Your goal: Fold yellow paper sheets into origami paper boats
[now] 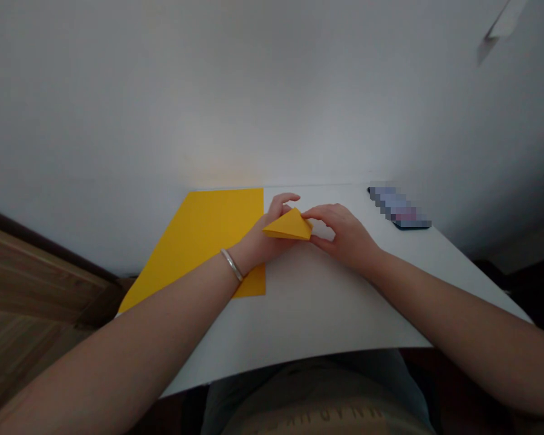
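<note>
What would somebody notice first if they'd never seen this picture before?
Probably the big bright yellow sheet, lying flat on the left part of the white table. Next might come the small folded yellow paper in the middle, in front of the left hand, with the right hand's fingertips at its right edge. A silvery bracelet on the left wrist might stand out too.

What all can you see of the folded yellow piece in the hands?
The folded yellow piece looks like paper, creased into a roughly triangular shape with a peak on top and layered edges below. It is held over the white table, against the left hand, while the right hand pinches its right end. Inner folds are too small to tell.
</note>
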Tool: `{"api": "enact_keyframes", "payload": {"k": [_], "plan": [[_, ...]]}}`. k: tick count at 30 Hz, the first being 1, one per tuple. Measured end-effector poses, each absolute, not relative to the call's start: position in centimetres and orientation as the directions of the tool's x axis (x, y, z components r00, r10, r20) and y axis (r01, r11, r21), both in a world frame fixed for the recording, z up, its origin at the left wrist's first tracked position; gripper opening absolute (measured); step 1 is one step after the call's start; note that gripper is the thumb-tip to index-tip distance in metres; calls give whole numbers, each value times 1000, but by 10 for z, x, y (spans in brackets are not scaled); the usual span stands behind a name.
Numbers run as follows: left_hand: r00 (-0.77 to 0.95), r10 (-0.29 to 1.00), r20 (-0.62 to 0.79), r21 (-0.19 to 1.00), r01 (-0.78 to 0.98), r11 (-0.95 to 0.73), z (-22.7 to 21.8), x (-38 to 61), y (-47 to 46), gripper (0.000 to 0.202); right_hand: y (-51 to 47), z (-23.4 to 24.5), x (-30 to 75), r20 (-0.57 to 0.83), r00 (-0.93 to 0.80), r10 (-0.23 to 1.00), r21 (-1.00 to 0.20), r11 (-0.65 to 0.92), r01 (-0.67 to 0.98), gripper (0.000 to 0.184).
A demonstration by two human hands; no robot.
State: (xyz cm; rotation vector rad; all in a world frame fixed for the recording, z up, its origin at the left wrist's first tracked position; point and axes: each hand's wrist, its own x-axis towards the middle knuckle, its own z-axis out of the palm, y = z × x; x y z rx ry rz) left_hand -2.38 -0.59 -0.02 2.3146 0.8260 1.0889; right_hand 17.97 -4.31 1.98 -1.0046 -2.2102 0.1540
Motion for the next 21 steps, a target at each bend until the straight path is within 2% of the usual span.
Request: {"api": "enact_keyframes", "payload": {"k": [4,7,11,16,19,21], "plan": [[563,616,551,578,274,-768,6,-24,-8,38,-42,18,179,585,-479,654,-318,729,606,36],[565,624,540,601,260,-755,9,-26,-9,34,-41,15,178,568,-487,664,-332,726,602,35],[550,625,554,550,321,-771,11,-28,-9,24,-40,16,177,582,-482,654,-303,725,618,26],[509,543,668,502,231,-834,9,-28,-2,17,-36,21,184,698,-450,557,-139,722,678,15],[435,554,710,501,241,-831,11,-28,-4,16,-35,26,190,718,-423,553,-20,624,781,14],[341,606,719,535,285,-795,14,-28,-6,17,-36,27,194,720,-395,571,39,535,844,16]]}}
